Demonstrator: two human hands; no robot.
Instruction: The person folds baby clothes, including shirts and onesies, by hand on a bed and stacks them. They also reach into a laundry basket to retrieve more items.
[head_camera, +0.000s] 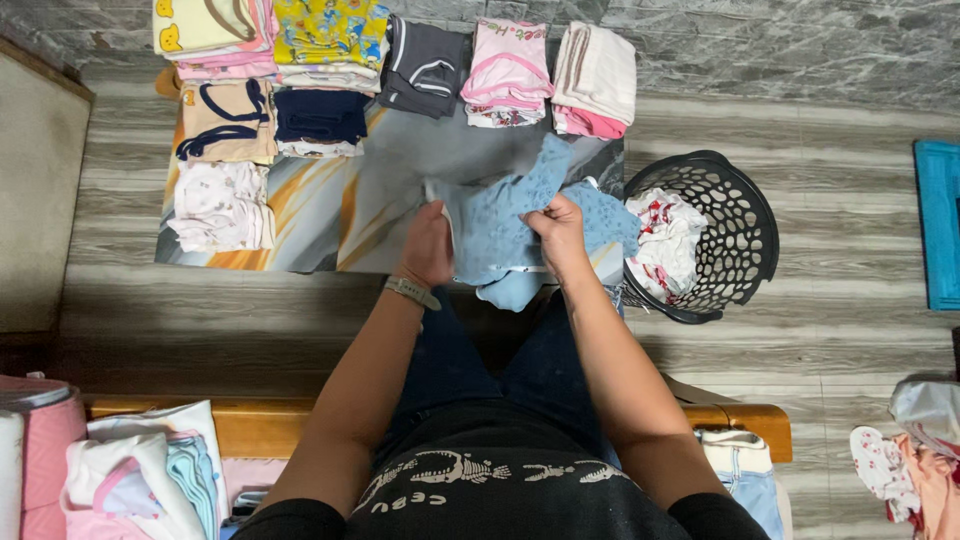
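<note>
While the person sits on a wooden bench (250, 420) with a pile of clothes (140, 470) beside them, both arms reach forward to a low table (380, 200). A grey band (412, 292) sits on the left wrist.

The left hand (428, 248) is closed on the left edge of a blue top (505, 225). The right hand (560, 235) is closed too, with its fingers pinching a fold near the middle of the same top. The two hands are close together, with just a strip of blue cloth between them.

The blue top lies at the near edge of the table, right in front of the person. It is bunched up. Its long side runs from near and left to far and right, and one end points up toward the far piles. More of the cloth spreads out to the right of the right hand, so that hand is nearer to the loose part. A little bit hangs down over the near edge.

Just right of the table stands a black basket (745, 225) with white and red clothes (665, 240) inside. Farther back, neat folded stacks (330, 70) sit in rows on the table.
</note>
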